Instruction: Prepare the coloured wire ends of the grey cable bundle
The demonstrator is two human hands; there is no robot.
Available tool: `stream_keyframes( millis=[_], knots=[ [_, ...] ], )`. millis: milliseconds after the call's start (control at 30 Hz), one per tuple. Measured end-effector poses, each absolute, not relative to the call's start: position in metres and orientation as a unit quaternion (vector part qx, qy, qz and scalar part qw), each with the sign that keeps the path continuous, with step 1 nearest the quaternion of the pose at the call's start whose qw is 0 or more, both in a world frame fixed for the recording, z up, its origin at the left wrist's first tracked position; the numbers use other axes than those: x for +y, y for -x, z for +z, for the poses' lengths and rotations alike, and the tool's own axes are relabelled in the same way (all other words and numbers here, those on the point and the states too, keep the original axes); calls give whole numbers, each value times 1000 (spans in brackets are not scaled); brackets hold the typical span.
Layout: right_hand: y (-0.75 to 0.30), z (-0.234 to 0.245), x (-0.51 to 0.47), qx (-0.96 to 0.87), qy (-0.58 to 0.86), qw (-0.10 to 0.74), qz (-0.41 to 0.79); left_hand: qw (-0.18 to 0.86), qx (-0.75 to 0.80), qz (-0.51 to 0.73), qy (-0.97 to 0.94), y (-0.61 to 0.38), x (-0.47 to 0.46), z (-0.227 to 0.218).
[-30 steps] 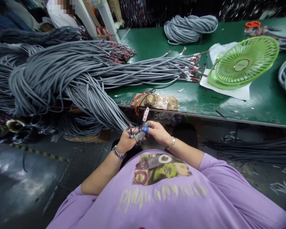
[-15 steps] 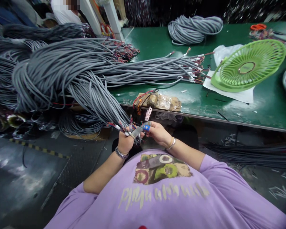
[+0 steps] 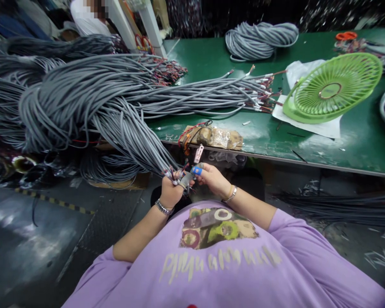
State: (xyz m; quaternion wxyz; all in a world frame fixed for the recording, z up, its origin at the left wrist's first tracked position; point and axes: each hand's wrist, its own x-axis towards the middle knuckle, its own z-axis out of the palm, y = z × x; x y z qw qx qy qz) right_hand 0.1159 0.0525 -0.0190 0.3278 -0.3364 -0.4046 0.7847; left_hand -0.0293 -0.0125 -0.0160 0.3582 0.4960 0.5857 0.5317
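Note:
Grey cables (image 3: 137, 132) hang in a thick bundle over the bench edge, their stripped ends with coloured wires at my hands. My left hand (image 3: 173, 188) is closed round several of these cable ends; grey tape wraps its thumb. Close beside it, my right hand (image 3: 211, 179) is pinched at the wire ends, with blue tape on a finger. What exactly the right fingertips hold is too small to make out. Just beyond the right fingers, a small pale tag-like piece (image 3: 199, 154) stands at the bench edge.
On the green bench (image 3: 263, 145) are a green fan (image 3: 332, 90), a coiled grey cable (image 3: 261, 40), orange-handled scissors (image 3: 346, 36) and a taped cardboard piece (image 3: 211, 136). More cables (image 3: 195, 96) lie across it. A person in white (image 3: 88, 19) is at the far left.
My left hand has shifted slightly and now covers more of the coloured wire ends, which fan out less. My right hand stays nearly in place. The view has moved a little.

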Motion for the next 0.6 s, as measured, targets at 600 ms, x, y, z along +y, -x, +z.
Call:
stream_keyframes(
  millis=[600],
  knots=[
    [-108,-25,57,-431,280,340,787,379,564,472,-562,33,-5,-15]
  ],
)
